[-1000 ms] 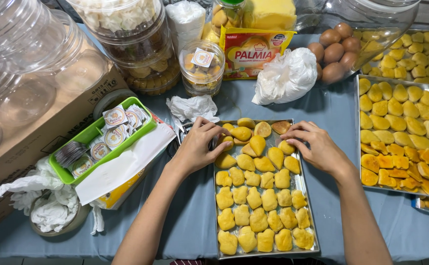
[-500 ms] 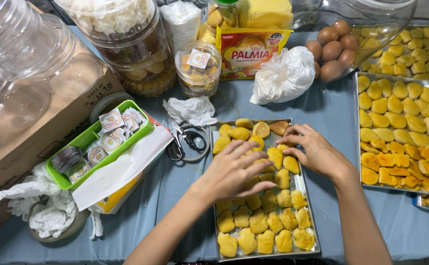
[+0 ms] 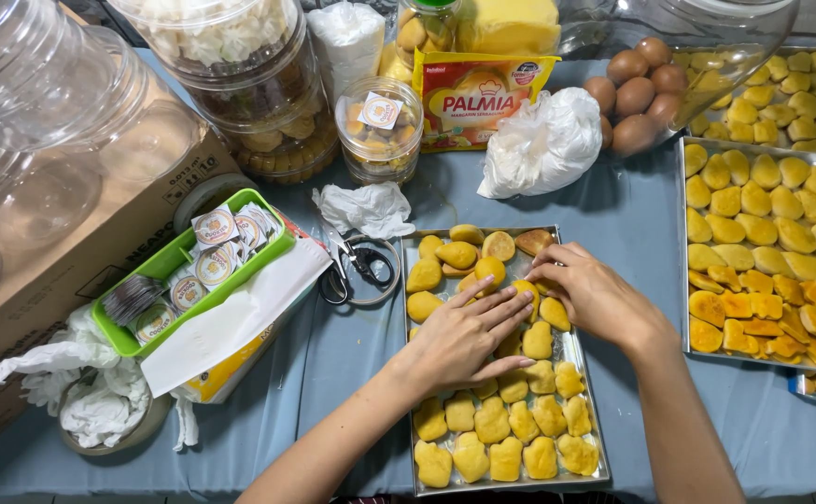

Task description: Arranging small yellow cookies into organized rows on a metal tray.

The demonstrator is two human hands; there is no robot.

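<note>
At the left of the frame a green plastic basket of small round labels [image 3: 198,271] sits on a brown cardboard box [image 3: 72,252]. Right of it, black-handled scissors [image 3: 357,266] lie on the blue cloth [image 3: 632,219]. In the lower centre, the left hand [image 3: 464,336] rests flat, fingers spread, on yellow pastries [image 3: 497,425] in the rectangular metal baking tray [image 3: 411,411]. Just right, the right hand [image 3: 590,294] curls its fingers, loosely together, over pastries near the tray's top. At the right edge lies a second metal tray of yellow pastries [image 3: 763,243].
</note>
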